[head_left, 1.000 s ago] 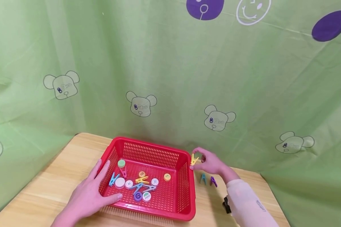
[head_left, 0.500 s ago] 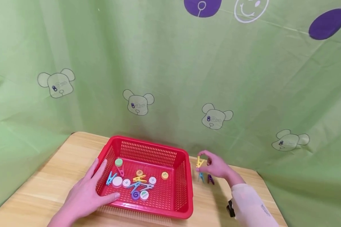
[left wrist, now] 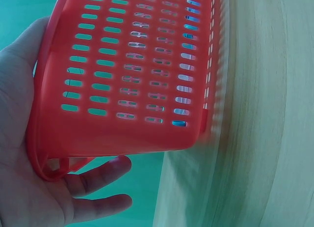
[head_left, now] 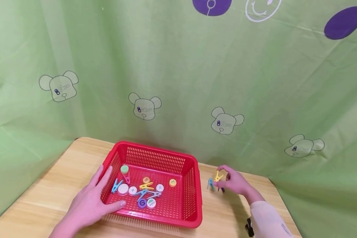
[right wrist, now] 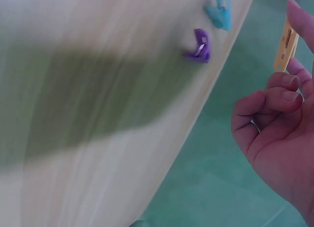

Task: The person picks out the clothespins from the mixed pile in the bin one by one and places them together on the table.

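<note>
My left hand point(head_left: 87, 204) rests on the left rim of a red plastic basket point(head_left: 193, 198), its fingers extended and thumb over the near side. In the left wrist view the palm lies against the rim point(left wrist: 37, 104). Inside the basket are several bottle caps and clothespins, among them a green cap point(head_left: 124, 169), a white cap point(head_left: 123, 189) and a blue clothespin point(head_left: 116, 186). To the right, my right hand point(head_left: 236, 181) pinches a yellow clothespin point(head_left: 218, 176) between thumb and index finger, above the table. Below it stand a blue clothespin point(head_left: 211, 184) and a purple clothespin point(right wrist: 200, 47), partly hidden by the hand.
The wooden table point(head_left: 59, 185) ends at a green curtain point(head_left: 178, 59) with printed bear heads, close behind the basket. A black object point(head_left: 249, 227) shows beside the right sleeve point(head_left: 267, 218).
My right hand has carried the yellow clothespin rightward from beside the basket's rim, past the standing blue clothespin and over the purple one. My left hand stays on the basket.
</note>
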A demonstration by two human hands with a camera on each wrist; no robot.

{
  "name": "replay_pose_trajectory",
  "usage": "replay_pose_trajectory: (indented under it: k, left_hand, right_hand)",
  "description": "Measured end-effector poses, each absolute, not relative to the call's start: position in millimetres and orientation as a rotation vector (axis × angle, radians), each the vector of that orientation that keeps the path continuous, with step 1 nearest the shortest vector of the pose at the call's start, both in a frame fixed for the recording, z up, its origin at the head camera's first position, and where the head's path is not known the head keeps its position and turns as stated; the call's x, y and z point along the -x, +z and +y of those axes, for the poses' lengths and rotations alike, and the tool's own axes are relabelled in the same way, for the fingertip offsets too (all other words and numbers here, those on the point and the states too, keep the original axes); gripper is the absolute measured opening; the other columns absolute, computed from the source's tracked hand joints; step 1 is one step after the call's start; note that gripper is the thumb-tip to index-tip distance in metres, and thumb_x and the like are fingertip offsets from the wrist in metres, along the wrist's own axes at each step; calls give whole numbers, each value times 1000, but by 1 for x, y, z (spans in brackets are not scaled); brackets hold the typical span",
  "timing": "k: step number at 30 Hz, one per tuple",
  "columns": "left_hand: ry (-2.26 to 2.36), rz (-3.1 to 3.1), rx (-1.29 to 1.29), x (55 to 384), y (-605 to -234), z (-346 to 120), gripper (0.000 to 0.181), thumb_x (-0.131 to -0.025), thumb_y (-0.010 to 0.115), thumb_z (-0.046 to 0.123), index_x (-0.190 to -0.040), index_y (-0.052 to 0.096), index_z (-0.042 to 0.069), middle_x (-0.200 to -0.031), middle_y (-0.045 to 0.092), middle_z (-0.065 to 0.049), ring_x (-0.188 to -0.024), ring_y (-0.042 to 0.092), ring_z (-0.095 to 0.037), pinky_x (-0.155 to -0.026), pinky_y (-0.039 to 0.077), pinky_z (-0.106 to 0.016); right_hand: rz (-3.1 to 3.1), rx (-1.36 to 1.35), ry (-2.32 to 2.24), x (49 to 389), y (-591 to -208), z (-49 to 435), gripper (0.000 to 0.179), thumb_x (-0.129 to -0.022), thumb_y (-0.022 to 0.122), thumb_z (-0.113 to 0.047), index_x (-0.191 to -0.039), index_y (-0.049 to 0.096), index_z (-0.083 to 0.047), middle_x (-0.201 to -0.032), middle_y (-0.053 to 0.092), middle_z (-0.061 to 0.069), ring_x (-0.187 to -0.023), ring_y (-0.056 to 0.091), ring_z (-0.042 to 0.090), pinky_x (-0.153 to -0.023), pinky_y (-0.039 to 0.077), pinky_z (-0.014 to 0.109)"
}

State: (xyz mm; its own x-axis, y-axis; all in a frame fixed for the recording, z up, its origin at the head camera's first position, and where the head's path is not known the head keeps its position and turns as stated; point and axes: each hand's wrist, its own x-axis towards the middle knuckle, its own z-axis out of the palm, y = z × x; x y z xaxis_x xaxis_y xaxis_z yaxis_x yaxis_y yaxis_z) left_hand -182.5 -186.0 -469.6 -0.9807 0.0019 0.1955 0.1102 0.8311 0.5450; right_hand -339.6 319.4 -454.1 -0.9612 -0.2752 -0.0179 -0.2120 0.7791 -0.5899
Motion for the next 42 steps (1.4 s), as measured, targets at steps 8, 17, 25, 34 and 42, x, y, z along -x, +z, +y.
replay_pose_trajectory:
  k: [8, 17, 25, 34, 42]
  left_hand:
    - [-825, -2790, 112, 184, -469, -187, 123, -69, 65, 84, -162, 17, 19, -164, 12, -19, -131, 39, -54, -87, 42, -72]
    - [-806, -2777, 139, 182, -468, -186, 121, -70, 66, 82, -162, 18, 18, -163, 13, -21, -129, 40, -56, -86, 42, -73]
    - [-807, -2789, 125, 182, -468, -186, 121, -71, 67, 82, -162, 18, 18, -163, 12, -21, -131, 38, -55, -87, 41, -73]
    - [-836, -2827, 90, 182, -468, -187, 123, -69, 65, 84, -162, 18, 19, -164, 11, -19, -132, 37, -52, -87, 42, -73]
    - [-840, -2828, 92, 181, -469, -187, 123, -69, 66, 83, -162, 18, 18, -164, 12, -20, -132, 37, -53, -87, 42, -73]
  right_hand:
    - [2920, 296, -930, 336, -462, 331, 66, -79, 85, -38, -132, 54, -13, -69, 50, 7, -63, 45, 19, -52, 39, 31]
    - [2962, 256, -928, 327, -474, 348, 63, -83, 82, -38, -132, 53, -11, -72, 51, 7, -65, 48, 20, -55, 43, 33]
    - [2975, 123, -880, 330, -493, 369, 68, -82, 81, -47, -133, 55, -12, -89, 59, 11, -72, 51, 21, -59, 44, 34]
    - [3010, 83, -776, 329, -511, 386, 69, -82, 76, -57, -128, 56, -10, -113, 62, 26, -97, 60, 46, -81, 49, 56]
    - [3044, 64, -731, 327, -520, 394, 68, -81, 74, -61, -124, 57, -11, -126, 56, 35, -119, 48, 59, -95, 39, 69]
